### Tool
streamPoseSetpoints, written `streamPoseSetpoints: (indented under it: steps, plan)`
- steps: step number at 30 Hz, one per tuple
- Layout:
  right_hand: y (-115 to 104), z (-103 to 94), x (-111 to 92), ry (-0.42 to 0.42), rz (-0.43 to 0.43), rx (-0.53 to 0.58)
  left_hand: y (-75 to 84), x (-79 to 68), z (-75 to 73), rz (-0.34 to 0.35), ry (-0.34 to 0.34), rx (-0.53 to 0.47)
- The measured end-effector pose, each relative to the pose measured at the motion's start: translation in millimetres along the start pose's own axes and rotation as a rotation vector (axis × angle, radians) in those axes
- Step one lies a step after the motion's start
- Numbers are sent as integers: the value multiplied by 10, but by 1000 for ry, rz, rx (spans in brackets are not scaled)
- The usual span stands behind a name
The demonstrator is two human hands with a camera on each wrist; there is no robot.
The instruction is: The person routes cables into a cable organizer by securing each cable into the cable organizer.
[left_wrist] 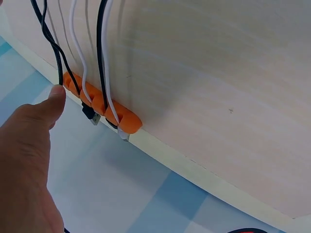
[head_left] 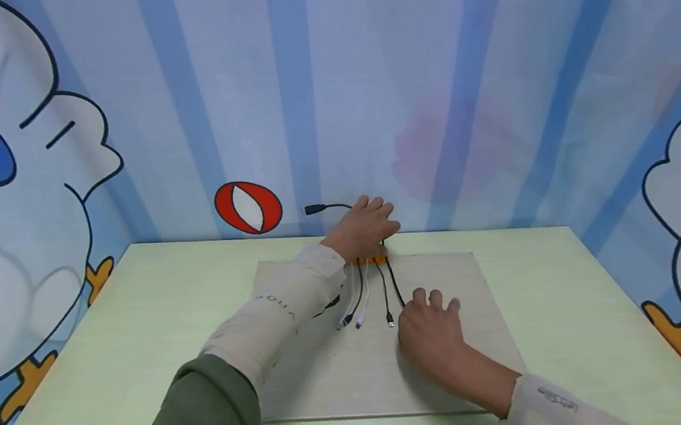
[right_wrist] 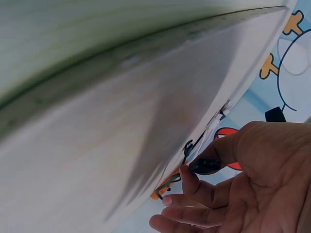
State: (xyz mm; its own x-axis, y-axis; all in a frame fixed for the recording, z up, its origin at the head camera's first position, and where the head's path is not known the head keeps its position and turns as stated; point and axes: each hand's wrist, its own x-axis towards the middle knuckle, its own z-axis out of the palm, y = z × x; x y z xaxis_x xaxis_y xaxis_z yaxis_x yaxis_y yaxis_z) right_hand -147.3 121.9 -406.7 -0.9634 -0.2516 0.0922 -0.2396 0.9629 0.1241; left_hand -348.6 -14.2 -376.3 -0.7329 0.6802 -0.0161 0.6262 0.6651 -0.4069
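An orange cable clip (left_wrist: 130, 122) sits at the back edge of the board, with several black and white cables through it. My left hand (head_left: 360, 230) is over the clip, its thumb on a black cable (left_wrist: 60, 73) at the end slot; its other fingertips are hidden in the left wrist view. Beyond that hand, a black connector (head_left: 314, 209) sticks out to the left on its cord. My right hand (head_left: 431, 329) is over the board's right half and pinches a black cable connector (right_wrist: 204, 166) between thumb and forefinger, the other fingers spread.
The pale board (head_left: 362, 387) lies on a light green table (head_left: 173, 304). White plugs (head_left: 359, 323) and a black-corded USB plug (head_left: 390, 320) lie on the board between the hands. A blue striped backdrop (head_left: 352, 97) stands right behind the table's back edge.
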Motion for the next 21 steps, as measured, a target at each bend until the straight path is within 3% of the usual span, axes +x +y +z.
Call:
streamPoseSetpoints:
  steps: [9, 17, 21]
  plan:
    - [-102, -9, 11, 39, -30, -9, 0, -15, -15, -18, 34, -26]
    - [-118, -1, 8, 72, -64, -37, 4, 35, -10, -36, -10, -52]
    - [-134, -11, 10, 85, -72, -46, 37, 30, -50, -57, 8, -73]
